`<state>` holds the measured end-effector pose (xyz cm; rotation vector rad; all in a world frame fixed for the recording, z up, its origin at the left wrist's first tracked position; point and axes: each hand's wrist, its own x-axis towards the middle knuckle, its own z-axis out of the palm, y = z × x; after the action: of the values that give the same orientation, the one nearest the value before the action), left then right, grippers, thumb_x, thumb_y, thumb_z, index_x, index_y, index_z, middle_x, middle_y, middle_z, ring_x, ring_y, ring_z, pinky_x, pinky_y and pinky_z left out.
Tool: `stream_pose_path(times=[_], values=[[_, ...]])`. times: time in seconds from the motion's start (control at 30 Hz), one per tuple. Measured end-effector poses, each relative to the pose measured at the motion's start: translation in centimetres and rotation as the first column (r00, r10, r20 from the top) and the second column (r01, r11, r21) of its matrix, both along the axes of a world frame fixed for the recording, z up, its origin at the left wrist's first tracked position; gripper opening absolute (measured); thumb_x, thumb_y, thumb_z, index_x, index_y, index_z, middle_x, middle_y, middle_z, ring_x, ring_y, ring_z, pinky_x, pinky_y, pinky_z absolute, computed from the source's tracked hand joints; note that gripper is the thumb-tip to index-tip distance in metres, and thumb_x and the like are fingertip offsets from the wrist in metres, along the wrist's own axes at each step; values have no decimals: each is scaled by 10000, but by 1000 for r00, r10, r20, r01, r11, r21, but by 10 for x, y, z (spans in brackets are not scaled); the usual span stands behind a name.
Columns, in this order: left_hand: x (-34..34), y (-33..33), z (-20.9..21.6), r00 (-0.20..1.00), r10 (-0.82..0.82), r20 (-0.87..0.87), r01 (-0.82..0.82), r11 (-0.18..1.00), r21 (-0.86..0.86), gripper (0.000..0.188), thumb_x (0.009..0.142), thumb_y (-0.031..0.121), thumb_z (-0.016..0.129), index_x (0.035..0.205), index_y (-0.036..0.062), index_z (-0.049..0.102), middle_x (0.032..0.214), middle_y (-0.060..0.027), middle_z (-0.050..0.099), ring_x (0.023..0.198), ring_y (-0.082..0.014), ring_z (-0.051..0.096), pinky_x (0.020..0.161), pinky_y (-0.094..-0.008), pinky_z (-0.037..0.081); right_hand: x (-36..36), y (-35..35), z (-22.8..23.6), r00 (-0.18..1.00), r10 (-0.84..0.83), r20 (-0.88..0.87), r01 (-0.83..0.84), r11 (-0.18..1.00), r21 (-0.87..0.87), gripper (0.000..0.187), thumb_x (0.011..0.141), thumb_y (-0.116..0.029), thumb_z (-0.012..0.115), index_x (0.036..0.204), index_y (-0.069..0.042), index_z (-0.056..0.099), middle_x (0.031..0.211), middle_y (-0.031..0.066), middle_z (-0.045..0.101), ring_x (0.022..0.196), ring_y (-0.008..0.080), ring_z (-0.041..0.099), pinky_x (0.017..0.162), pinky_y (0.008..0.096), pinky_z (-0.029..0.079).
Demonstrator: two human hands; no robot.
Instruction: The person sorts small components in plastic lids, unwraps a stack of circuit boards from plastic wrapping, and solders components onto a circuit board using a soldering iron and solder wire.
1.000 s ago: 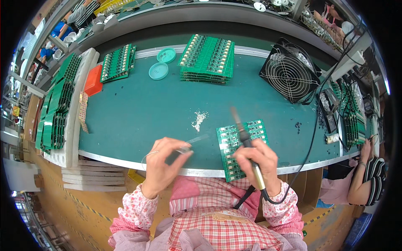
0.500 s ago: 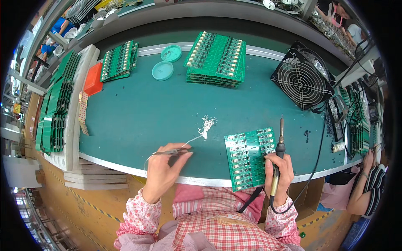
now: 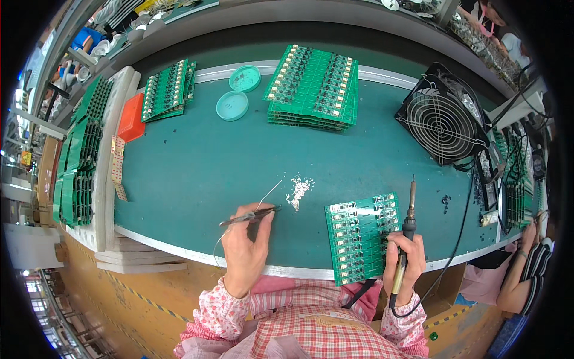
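Note:
My left hand is closed on dark metal tweezers. A thin strand of solder wire also runs through its fingers, its free end pointing up and away. That end lies just left of a small heap of white bits on the bench. In my right hand is a soldering iron, held upright with the tip up. The fingers of this hand also meet the right edge of a green circuit board, which carries rows of small parts and overhangs the bench's front edge.
Stacked circuit boards stand at the back, near two turquoise round dishes. A black fan with a wire guard is at the back right. Left are a red tray and a white foam tray with boards. Another person's arm shows at right.
The wire's end has gone from the white heap to a spot left of it, tilting more upright. The whole view has shifted slightly. My right hand still holds the iron by the board.

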<state>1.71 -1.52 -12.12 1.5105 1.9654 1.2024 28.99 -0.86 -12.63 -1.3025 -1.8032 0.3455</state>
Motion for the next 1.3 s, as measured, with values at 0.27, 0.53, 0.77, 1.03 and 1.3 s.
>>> stream_pose_path(times=[0.27, 0.53, 0.77, 1.03, 1.3], values=[[2, -1, -6, 999, 42, 1, -42, 999, 18, 155, 881, -9, 699, 1033, 23, 694, 968, -110, 706, 841, -251, 652, 767, -343, 514, 1, 0, 0, 1000, 6, 1, -6, 1000, -10, 162, 855, 38, 665, 1007, -15, 654, 897, 147, 671, 779, 280, 614, 699, 364, 493], [3, -4, -8, 999, -23, 38, 21, 998, 58, 199, 852, -36, 715, 1040, 25, 698, 1005, -109, 719, 913, -266, 654, 790, -350, 521, 1, -1, 1, 1000, -2, -8, 2, 1000, -10, 170, 848, 38, 668, 1007, -17, 648, 897, 148, 670, 778, 281, 616, 690, 365, 490], [4, 1, -6, 981, -172, -88, 178, 982, 64, 247, 803, -35, 752, 1035, 36, 709, 1032, -93, 725, 926, -298, 647, 795, -373, 524, 2, -1, 1, 1000, 9, -21, -9, 1000, -5, 174, 854, 34, 667, 1018, -20, 647, 893, 144, 675, 762, 276, 612, 683, 361, 492], [4, 2, -4, 964, -210, -161, 223, 972, 67, 189, 845, -62, 710, 1021, 3, 690, 1023, -121, 722, 912, -262, 669, 787, -341, 537, 2, -2, 2, 1000, 8, -21, -9, 1000, -15, 179, 853, 36, 672, 1021, -24, 648, 894, 132, 684, 760, 269, 608, 684, 360, 495], [4, 3, -7, 975, -184, -126, 192, 980, 52, 240, 804, -38, 748, 1026, 42, 706, 1029, -89, 725, 926, -297, 644, 789, -374, 525, 3, -1, 1, 999, 3, -36, -4, 1000, -17, 176, 844, 36, 684, 1007, -26, 660, 896, 127, 688, 754, 267, 611, 677, 358, 494]])
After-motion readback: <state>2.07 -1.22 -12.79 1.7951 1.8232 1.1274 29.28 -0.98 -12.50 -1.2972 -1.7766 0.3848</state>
